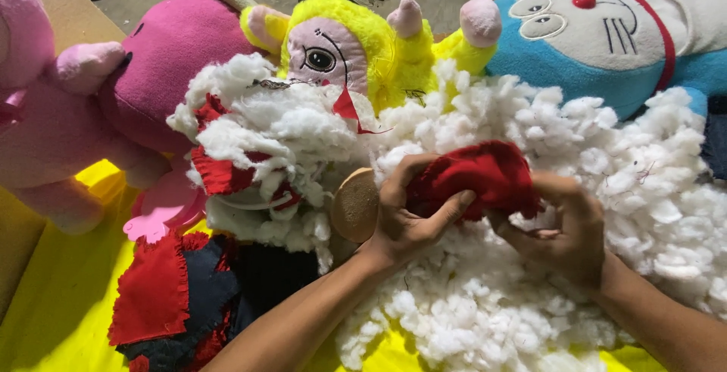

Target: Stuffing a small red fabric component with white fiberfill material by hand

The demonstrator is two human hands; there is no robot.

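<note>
Stuffing [530, 266], a loose white heap, fills the centre and right of the frame and spills onto the yellow sheet [68, 304]; I judge clumps could slide off its lower edge if the hands drag through it. Plush toys [598, 39] crowd the top. At centre, the red fabric piece [477, 175] is gripped by both hands: left hand [405, 213] closed around its near end, right hand [564, 224] pinching the other. Pulling apart too hard might tear a seam.
</note>
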